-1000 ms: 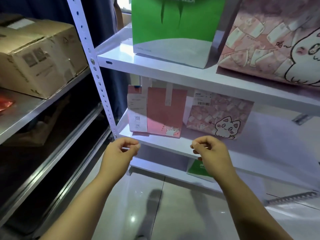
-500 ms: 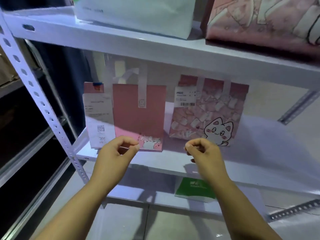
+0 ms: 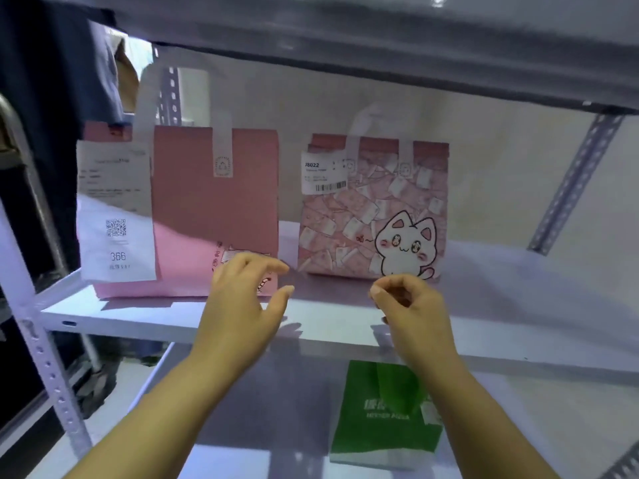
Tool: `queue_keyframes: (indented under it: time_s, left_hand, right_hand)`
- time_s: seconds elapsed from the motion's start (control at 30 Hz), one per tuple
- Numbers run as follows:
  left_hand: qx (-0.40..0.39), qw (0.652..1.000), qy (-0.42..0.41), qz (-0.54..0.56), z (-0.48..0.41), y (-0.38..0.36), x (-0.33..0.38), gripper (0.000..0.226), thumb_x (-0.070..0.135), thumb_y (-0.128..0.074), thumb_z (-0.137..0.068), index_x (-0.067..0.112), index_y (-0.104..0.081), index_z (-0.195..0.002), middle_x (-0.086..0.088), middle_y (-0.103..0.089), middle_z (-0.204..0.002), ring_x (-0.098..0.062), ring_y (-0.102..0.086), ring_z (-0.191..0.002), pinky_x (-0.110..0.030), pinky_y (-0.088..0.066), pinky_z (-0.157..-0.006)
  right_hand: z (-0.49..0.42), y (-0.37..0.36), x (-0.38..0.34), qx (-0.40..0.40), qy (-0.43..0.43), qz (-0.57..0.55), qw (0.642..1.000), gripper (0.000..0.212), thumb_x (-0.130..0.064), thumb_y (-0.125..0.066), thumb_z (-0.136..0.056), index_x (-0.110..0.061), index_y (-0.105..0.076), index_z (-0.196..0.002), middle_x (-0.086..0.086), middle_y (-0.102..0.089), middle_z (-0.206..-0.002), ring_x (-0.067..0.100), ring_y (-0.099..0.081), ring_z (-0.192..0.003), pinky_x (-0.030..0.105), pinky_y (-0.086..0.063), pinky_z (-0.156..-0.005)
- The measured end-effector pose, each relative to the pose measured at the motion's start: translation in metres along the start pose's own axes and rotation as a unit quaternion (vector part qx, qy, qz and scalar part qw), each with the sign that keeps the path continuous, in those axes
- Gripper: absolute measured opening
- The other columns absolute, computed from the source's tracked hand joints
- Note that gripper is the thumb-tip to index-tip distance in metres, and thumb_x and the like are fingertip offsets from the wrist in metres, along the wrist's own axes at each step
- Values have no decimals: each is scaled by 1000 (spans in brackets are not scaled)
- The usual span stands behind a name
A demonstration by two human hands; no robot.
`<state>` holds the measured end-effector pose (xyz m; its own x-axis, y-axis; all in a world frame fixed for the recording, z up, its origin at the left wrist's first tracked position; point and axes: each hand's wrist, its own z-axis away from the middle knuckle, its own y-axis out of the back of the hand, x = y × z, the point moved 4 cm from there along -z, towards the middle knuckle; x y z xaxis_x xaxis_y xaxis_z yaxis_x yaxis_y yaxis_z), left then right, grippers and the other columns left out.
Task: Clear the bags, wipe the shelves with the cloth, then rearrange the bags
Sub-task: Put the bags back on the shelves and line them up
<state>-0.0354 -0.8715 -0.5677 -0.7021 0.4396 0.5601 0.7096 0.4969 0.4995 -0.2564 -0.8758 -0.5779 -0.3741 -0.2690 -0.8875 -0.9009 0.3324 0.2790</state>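
White metal shelving (image 3: 41, 350) fills the view. Nearest, a green paper bag (image 3: 383, 413) sits on the lower shelf (image 3: 262, 409). Above it, the left hand (image 3: 238, 305) shows fingers loosely spread, the right hand (image 3: 411, 305) fingers curled; both are empty. Beyond, on the middle shelf (image 3: 518, 305), stand a plain pink fabric bag (image 3: 214, 209), left, and a pink cat-print bag (image 3: 373, 209), right. Gripping each by its white handles (image 3: 222, 143) should lift it cleanly. Earlier, the left fingers were curled too.

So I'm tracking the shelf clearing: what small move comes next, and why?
Probably the left hand reaches forward to grip the plain pink bag: it hovers open before it, holding nothing, and the bag stands uncleared on the shelf.
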Motion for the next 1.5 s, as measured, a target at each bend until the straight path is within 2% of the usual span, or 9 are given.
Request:
queue_keyframes:
  time_s: [0.27,0.5,0.6,0.7,0.77,0.97,1.13,1.33,1.5]
  left_hand:
    - [153,985,74,-26,21,31,-57,56,26,-73,-74,32,-48,-123,1,-24,-130,-11,-19,-113,-35,-27,-94]
    - [131,967,215,-35,9,70,-119,98,40,-71,-76,34,-2,-145,3,11,-151,-24,-4,-139,-52,-21,-111]
    - [99,970,222,7,5,77,-134,103,43,-70,-76,33,6,-146,2,5,-154,-25,-13,-142,-48,-24,-112]
    - [103,973,205,28,0,80,-141,99,42,-70,-77,31,-1,-147,2,-10,-154,-20,-17,-141,-44,-26,-111]
    - [110,973,203,33,-1,83,-145,96,41,-70,-76,32,-5,-146,3,-14,-152,-20,-19,-139,-42,-28,-108]
    - [150,970,192,14,0,89,-138,90,36,-72,-77,31,-12,-144,7,-4,-147,-19,-14,-137,-39,-26,-106]
    - [198,977,72,-17,-3,80,-82,66,37,-72,-73,27,-35,-128,17,-17,-114,-1,-16,-99,-33,-28,-89]
    - [104,990,-77,58,-12,29,9,32,39,-62,-78,31,-48,-105,11,-42,-102,-10,-44,-98,-21,-37,-81]
    - [-7,994,-45,95,-24,-39,32,60,39,-55,-88,21,-28,-139,5,-30,-138,-12,-29,-129,-30,-29,-107]
  right_hand:
    - [11,-69,-27,-58,97,-19,993,13,-23,-65,-86,-33,-61,-94,-16,-64,-93,-2,-59,-86,26,-51,-78]
    - [2,-131,-35,-151,49,56,986,79,-35,-64,-86,-23,-19,-149,-4,-30,-152,15,-33,-137,40,-31,-112]
    - [3,-142,-35,-160,51,52,984,77,-35,-64,-85,-24,-22,-148,-8,-39,-146,10,-42,-129,37,-35,-108]
    - [5,-142,-37,-140,66,20,988,49,-28,-68,-83,-40,-43,-124,-17,-52,-117,-15,-50,-93,17,-41,-81]
    - [5,-142,-36,-134,69,7,989,39,-25,-69,-82,-48,-46,-105,-21,-56,-111,-12,-52,-93,16,-42,-76]
    - [4,-136,-36,-128,69,-9,989,37,-27,-69,-83,-40,-47,-109,-22,-58,-102,-13,-59,-85,10,-45,-66]
    - [-4,-101,-32,-66,67,-4,996,34,-28,-69,-83,-30,-52,-112,-16,-60,-102,-2,-59,-88,33,-54,-77]
    - [-30,-37,-11,31,88,27,995,23,-29,-67,-85,-32,-52,-102,-18,-60,-96,0,-57,-89,16,-43,-69]
    - [-53,9,9,109,69,123,984,38,-27,-70,-82,-25,-48,-114,-5,-50,-106,19,-53,-100,33,-43,-83]
